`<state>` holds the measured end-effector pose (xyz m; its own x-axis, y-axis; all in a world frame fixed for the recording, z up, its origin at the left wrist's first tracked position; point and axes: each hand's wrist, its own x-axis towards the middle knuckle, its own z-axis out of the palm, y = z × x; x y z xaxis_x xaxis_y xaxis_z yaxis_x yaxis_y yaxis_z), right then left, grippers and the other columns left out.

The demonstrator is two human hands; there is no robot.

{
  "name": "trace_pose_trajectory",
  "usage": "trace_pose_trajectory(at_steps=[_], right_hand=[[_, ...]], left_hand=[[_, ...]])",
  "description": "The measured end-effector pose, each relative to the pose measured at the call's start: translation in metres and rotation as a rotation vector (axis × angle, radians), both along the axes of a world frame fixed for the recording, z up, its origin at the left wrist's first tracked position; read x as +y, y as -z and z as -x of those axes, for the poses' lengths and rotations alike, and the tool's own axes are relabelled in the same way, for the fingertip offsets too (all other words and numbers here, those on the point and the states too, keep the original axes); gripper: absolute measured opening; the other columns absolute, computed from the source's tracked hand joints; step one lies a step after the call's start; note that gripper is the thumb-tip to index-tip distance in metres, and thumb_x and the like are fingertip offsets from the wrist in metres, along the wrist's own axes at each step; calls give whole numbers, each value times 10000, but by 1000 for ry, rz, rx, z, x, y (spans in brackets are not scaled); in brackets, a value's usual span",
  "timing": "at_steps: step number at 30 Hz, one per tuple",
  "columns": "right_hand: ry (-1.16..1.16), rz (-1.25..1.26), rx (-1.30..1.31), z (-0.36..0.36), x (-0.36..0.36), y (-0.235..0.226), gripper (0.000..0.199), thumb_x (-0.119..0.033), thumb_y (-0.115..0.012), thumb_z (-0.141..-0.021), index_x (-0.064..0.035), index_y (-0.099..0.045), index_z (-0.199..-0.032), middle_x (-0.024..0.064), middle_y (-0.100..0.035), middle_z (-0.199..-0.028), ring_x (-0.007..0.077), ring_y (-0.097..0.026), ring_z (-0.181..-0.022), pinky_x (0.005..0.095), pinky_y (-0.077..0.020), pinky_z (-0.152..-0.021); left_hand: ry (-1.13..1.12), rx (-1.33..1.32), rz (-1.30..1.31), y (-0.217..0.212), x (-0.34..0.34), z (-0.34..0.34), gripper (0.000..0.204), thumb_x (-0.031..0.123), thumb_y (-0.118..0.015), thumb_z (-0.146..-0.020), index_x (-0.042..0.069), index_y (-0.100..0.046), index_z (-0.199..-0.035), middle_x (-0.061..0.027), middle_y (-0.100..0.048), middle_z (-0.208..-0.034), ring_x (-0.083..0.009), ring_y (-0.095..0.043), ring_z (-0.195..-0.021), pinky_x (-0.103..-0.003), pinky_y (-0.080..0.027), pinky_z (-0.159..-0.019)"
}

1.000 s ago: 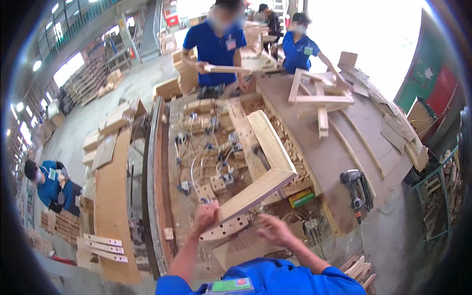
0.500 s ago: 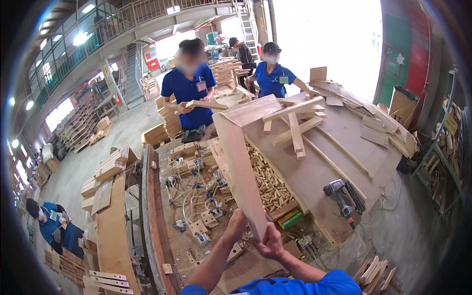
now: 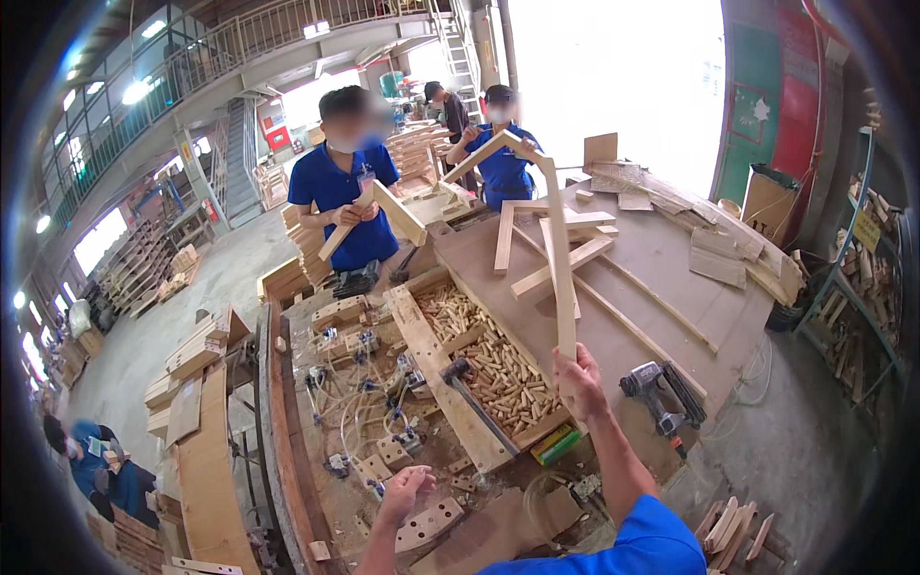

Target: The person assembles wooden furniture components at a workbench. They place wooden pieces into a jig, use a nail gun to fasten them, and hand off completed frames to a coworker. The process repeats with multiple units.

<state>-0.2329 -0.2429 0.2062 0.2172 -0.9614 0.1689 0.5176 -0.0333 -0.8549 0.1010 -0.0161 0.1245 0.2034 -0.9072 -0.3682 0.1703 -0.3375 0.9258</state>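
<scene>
My right hand (image 3: 581, 381) grips the lower end of an angled wooden frame piece (image 3: 561, 259). Its long bar rises away from me, and a shorter bar bends off to the left at the far end. My left hand (image 3: 406, 491) holds nothing, its fingers loosely bent and apart, above the workbench near a curved wooden block with holes (image 3: 428, 524). Ahead of it lie a pale plank (image 3: 436, 369) and a hammer (image 3: 471, 395). Wooden dowels (image 3: 489, 359) fill a bin beside the plank. Small clamps with clear hoses (image 3: 369, 393) cover the bench's left part.
A nail gun (image 3: 663, 395) rests on the brown tabletop (image 3: 671, 287), near loose wooden bars (image 3: 565, 273). A green and yellow box (image 3: 556, 445) is by the bin. Across the bench, a co-worker (image 3: 345, 182) holds a joined wooden piece. Another person (image 3: 505, 163) stands behind my frame piece.
My left hand has let go of the wooden frame piece and moved down left. My right hand has swung the piece up and to the right, uncovering the plank and hammer.
</scene>
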Motion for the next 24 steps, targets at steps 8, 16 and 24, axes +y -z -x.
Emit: trace_pose_trajectory(at_steps=[8, 16, 24], right_hand=[[250, 218, 284, -10, -72, -56, 600, -10, -740, -908, -34, -500, -1458, 60, -644, -959, 152, -653, -812, 297, -541, -651], [313, 28, 5, -52, -134, -19, 492, -236, -802, -974, -5, -575, -1345, 9, -602, -932, 102, -614, -810, 266, -506, -655], [517, -118, -150, -61, -255, -24, 502, -310, -784, -976, -14, -604, -1340, 52, -655, -1131, 156, -656, -987, 330, -557, -821]], left_hand=[[-80, -65, 6, 21, 10, -26, 308, 254, -615, -1102, 1, -675, -1266, -91, -758, -1051, -174, -736, -942, -339, -617, -873], [-262, -29, -85, 49, 51, -33, 275, 208, -663, -1067, -5, -684, -1239, -111, -762, -1015, -192, -747, -900, -346, -628, -845], [-228, -257, -5, 73, 59, -60, 258, 203, -674, -1062, 29, -725, -1245, -30, -740, -1017, -126, -681, -862, -282, -557, -760]])
